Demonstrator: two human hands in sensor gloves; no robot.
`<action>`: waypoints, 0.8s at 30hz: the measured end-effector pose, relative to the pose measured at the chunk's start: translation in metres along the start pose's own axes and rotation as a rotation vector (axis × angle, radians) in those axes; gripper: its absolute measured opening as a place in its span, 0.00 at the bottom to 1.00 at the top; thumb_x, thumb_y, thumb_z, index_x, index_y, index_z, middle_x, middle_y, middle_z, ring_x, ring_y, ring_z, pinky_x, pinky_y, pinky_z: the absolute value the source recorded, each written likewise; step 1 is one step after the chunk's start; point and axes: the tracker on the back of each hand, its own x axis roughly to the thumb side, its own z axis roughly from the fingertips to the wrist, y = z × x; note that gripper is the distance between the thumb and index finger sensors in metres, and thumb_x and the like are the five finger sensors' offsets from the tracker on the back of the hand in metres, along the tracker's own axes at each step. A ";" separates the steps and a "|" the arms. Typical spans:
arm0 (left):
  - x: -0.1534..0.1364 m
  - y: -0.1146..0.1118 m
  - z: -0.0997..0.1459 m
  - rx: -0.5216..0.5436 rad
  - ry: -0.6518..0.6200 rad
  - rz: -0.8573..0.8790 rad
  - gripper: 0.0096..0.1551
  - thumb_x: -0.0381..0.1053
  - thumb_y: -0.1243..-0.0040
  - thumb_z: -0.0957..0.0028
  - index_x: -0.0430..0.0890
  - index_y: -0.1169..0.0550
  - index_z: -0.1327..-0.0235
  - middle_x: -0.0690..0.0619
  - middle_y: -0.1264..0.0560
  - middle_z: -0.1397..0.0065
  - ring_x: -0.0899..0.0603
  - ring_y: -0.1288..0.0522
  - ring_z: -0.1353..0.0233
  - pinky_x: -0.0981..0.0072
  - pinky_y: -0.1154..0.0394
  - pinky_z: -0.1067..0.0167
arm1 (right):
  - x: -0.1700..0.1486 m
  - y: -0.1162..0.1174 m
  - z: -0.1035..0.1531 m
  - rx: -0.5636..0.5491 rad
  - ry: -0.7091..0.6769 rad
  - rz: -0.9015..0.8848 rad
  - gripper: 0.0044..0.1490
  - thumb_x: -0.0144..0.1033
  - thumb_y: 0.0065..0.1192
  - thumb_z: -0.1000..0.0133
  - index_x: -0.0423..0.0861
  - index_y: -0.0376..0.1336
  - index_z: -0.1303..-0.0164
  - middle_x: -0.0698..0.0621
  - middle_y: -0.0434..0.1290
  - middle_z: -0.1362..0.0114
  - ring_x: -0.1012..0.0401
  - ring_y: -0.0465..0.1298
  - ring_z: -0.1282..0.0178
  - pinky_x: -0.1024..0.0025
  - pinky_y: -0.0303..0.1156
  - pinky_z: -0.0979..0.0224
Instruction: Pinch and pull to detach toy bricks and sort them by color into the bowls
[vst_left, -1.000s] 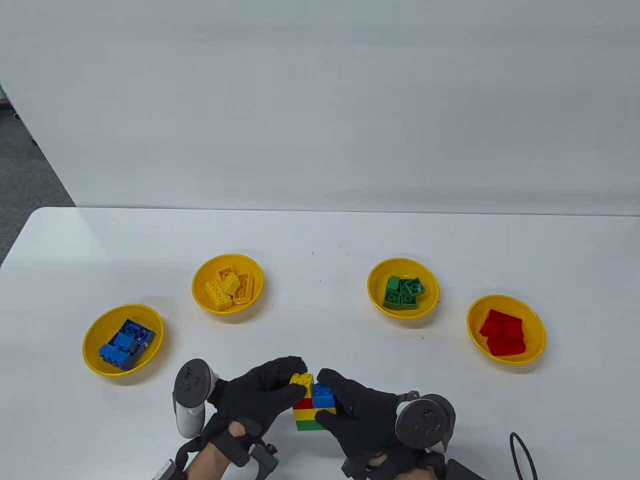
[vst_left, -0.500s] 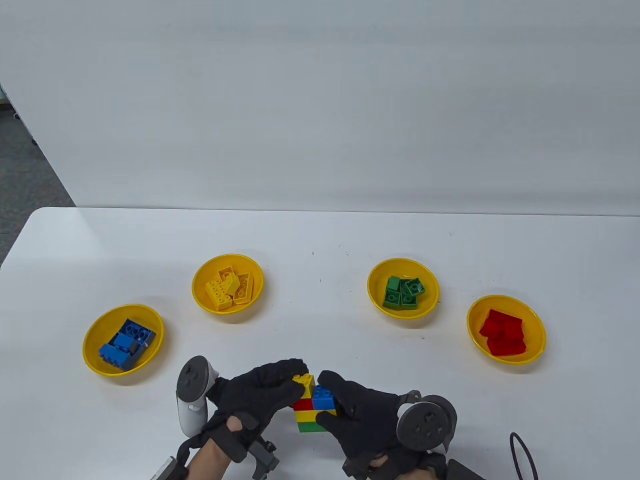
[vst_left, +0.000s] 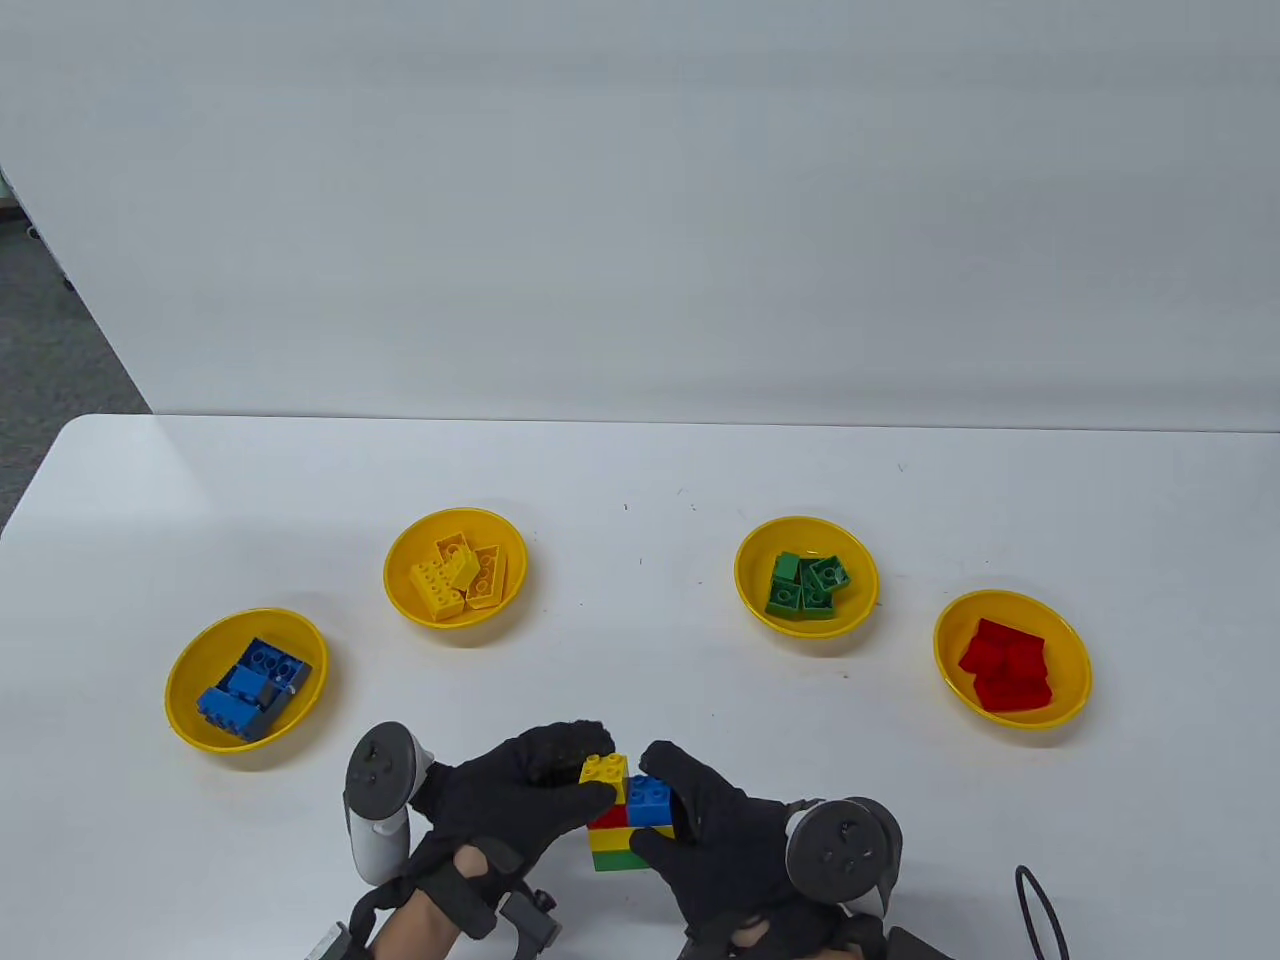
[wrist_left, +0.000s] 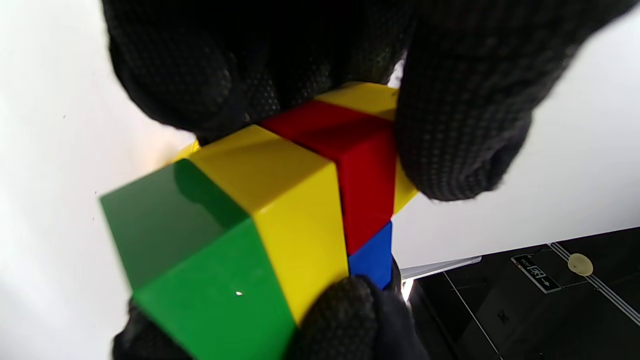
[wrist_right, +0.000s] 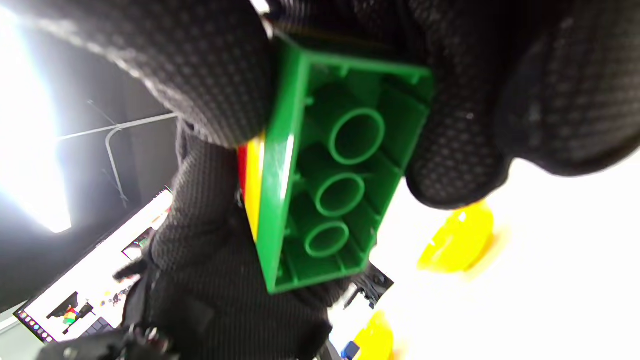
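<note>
Fingertips (wrist_left: 460, 145) of left hand (vst_left: 520, 800) pinch small yellow brick (vst_left: 604, 770) on top of brick stack (vst_left: 625, 815), thumb opposite. Right hand (vst_left: 715, 835) curls round stack's lower layers, thumb on green base brick (wrist_right: 340, 190). Stack is lifted off table (vst_left: 640, 470), near middle of its front edge; hollow underside shows in right wrist view. Blue brick (vst_left: 650, 792) beside the yellow one, red and yellow layers under.

Handling, judged: hard light plastic, glossy so somewhat slippery, not fragile, stud joints stiff. Best pinch top brick on two opposite side faces, brace base, tilt to pry.

Yellow bowl with yellow bricks (vst_left: 455, 568) sits toward table's left, behind left hand; blue, green, red bowls spread toward either side edge.
</note>
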 end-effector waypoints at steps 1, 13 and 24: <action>0.000 -0.001 0.001 0.010 -0.005 0.004 0.39 0.59 0.11 0.64 0.45 0.16 0.42 0.41 0.13 0.43 0.33 0.14 0.45 0.45 0.14 0.51 | -0.002 0.000 0.000 -0.007 0.030 -0.039 0.44 0.39 0.73 0.56 0.32 0.60 0.34 0.33 0.75 0.42 0.43 0.87 0.60 0.42 0.85 0.64; 0.001 -0.010 0.004 0.009 -0.025 0.009 0.37 0.62 0.13 0.61 0.46 0.16 0.43 0.42 0.13 0.42 0.34 0.15 0.43 0.39 0.21 0.46 | -0.001 -0.004 0.004 -0.159 0.054 -0.241 0.42 0.38 0.83 0.62 0.35 0.68 0.41 0.34 0.80 0.46 0.43 0.82 0.60 0.40 0.77 0.57; -0.017 -0.015 0.001 0.030 0.075 0.252 0.34 0.60 0.08 0.66 0.45 0.12 0.50 0.44 0.09 0.48 0.35 0.11 0.48 0.43 0.16 0.48 | 0.006 -0.011 0.001 -0.162 -0.073 -0.175 0.40 0.39 0.84 0.63 0.37 0.69 0.43 0.35 0.80 0.46 0.45 0.82 0.60 0.42 0.78 0.54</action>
